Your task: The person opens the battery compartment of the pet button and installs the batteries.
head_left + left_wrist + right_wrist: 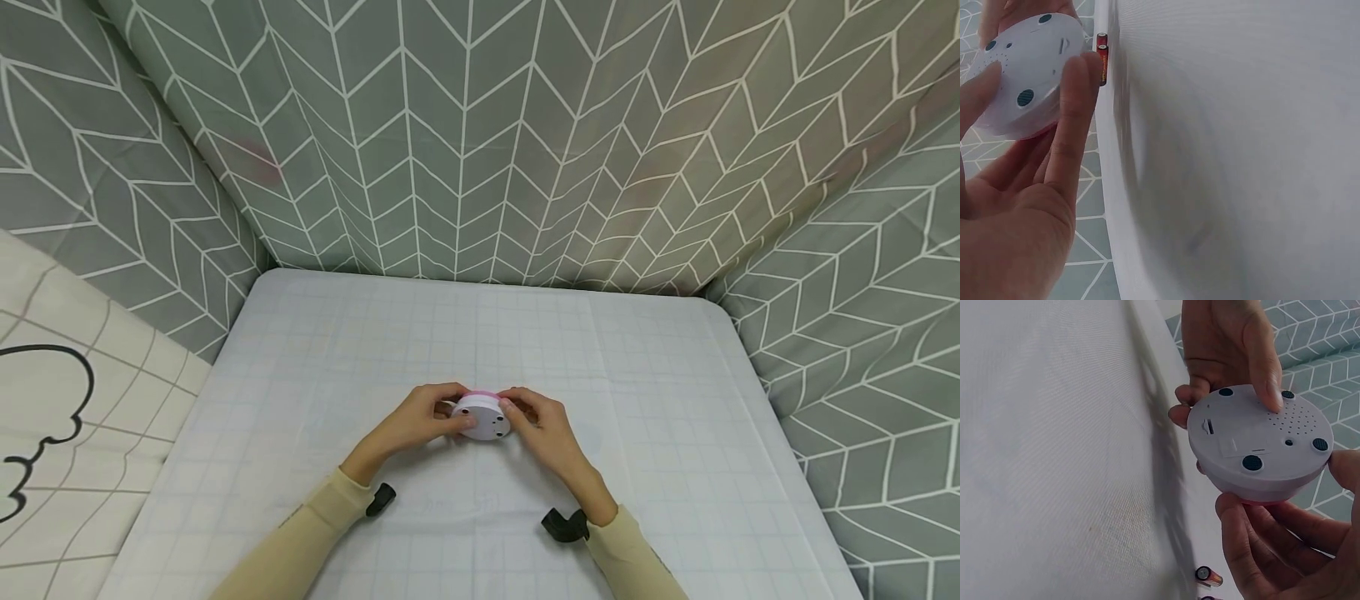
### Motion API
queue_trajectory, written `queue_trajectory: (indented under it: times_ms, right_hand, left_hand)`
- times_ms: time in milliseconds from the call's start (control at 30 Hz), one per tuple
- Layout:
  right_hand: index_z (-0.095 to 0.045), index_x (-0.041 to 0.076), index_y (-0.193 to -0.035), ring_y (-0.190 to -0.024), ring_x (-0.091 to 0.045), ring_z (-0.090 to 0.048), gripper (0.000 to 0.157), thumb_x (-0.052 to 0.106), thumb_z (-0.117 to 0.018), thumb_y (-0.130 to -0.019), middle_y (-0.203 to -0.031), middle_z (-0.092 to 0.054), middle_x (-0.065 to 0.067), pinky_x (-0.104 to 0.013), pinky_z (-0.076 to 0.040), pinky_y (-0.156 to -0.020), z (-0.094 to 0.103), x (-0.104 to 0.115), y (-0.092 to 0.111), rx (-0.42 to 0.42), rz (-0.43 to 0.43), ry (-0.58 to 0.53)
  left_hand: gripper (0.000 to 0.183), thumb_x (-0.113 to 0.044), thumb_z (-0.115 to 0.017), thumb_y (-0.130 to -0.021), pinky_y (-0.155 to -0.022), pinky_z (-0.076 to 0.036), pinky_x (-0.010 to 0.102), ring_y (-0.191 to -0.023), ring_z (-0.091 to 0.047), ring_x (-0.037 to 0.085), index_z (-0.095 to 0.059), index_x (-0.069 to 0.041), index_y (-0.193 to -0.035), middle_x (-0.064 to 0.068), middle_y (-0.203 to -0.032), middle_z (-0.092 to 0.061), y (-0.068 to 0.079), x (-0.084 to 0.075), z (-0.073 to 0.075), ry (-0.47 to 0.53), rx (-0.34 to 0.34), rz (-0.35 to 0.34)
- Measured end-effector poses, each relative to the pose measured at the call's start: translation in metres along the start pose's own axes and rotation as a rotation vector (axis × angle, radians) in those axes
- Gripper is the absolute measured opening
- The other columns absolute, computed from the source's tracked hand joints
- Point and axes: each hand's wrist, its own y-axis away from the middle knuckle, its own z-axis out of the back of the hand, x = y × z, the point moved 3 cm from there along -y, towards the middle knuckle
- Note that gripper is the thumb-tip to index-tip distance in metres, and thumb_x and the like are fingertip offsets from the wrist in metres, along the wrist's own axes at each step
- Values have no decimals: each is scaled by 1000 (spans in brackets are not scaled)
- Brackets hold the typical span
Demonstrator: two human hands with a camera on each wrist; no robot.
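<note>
Both hands hold a round white plastic device (483, 421) with a pink far side, its underside turned toward me. That underside (1241, 434) carries several dark round feet, a patch of small holes, a screw hole and a flush rectangular cover with a latch slot. My left hand (423, 415) grips the left side, thumb laid over the small holes and fingers behind. On the opposite side, my right hand (543, 429) pinches the edge, thumb at the rim and fingertips beneath the pink side. Two red batteries (1103, 62) lie on the table beyond the hands.
A white cloth with a faint grid covers the table (480, 333). Grey chevron-patterned curtains (465, 142) stand behind it and on both sides. A pale cloth with a black cloud outline (75, 417) hangs at left. Black wrist mounts (566, 527) stick out from the sleeves.
</note>
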Motion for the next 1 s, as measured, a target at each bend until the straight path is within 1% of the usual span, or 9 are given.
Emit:
queue_trajectory:
  times_ms: [67, 133, 233, 333, 500, 633, 800, 1000]
  right_hand:
    - [-69, 9, -116, -95, -17, -67, 23, 24, -58, -102, -109, -72, -5, -26, -56, -83, -1, -2, 0, -4, -20, 0]
    - [-69, 12, -116, -95, -15, -67, 23, 26, -57, -102, -108, -72, -2, -25, -56, -82, -3, -11, 0, -9, -22, 18]
    - [-69, 18, -115, -93, -10, -67, 22, 30, -57, -102, -107, -72, 3, -24, -55, -82, -3, -17, 0, -10, -19, 28]
    - [-69, 20, -115, -93, -8, -67, 22, 33, -57, -102, -107, -72, 5, -25, -55, -82, -3, -20, 1, -6, -18, 24]
    - [-68, 17, -118, -98, -9, -69, 28, 37, -57, -101, -110, -72, 1, -27, -57, -86, -4, -22, 2, 18, -43, -1]
    - [-67, 15, -119, -97, -10, -69, 31, 38, -57, -101, -108, -72, 0, -26, -57, -86, -5, -21, 3, 31, -70, -15]
    - [-68, 15, -117, -94, -9, -69, 29, 37, -58, -100, -102, -72, 1, -25, -57, -85, -6, -20, 3, 33, -68, -20]
    - [-68, 15, -117, -92, -10, -70, 28, 36, -62, -98, -100, -73, 1, -24, -58, -83, -6, -19, 4, 41, -67, -33]
  left_hand:
    - [32, -28, -74, -91, -70, -61, 34, -82, -74, 21, -65, -14, -118, 9, -113, -69, 0, 1, 0, 19, 3, 20]
    - [31, -29, -74, -91, -68, -61, 35, -78, -74, 23, -65, -14, -116, 9, -111, -70, -1, 2, -1, 28, 4, 36]
    - [32, -31, -74, -90, -67, -61, 35, -73, -74, 24, -65, -13, -115, 8, -109, -71, -1, 3, -1, 38, 10, 54]
    - [34, -32, -74, -90, -66, -60, 33, -71, -74, 23, -66, -11, -115, 9, -106, -72, -2, 3, -1, 41, 10, 60]
    - [34, -33, -73, -91, -65, -61, 34, -68, -73, 23, -66, -11, -116, 8, -102, -74, -3, 4, -2, 47, 2, 76]
    - [34, -33, -73, -91, -66, -60, 32, -68, -73, 23, -66, -11, -115, 6, -101, -75, -3, 4, -2, 39, -2, 80]
    - [33, -36, -72, -92, -65, -58, 27, -70, -74, 20, -67, -12, -114, 2, -97, -76, -2, 5, -2, 15, -7, 68]
    - [31, -41, -70, -92, -62, -54, 24, -63, -72, 21, -67, -15, -109, -3, -88, -76, -2, 6, -4, -9, -6, 80]
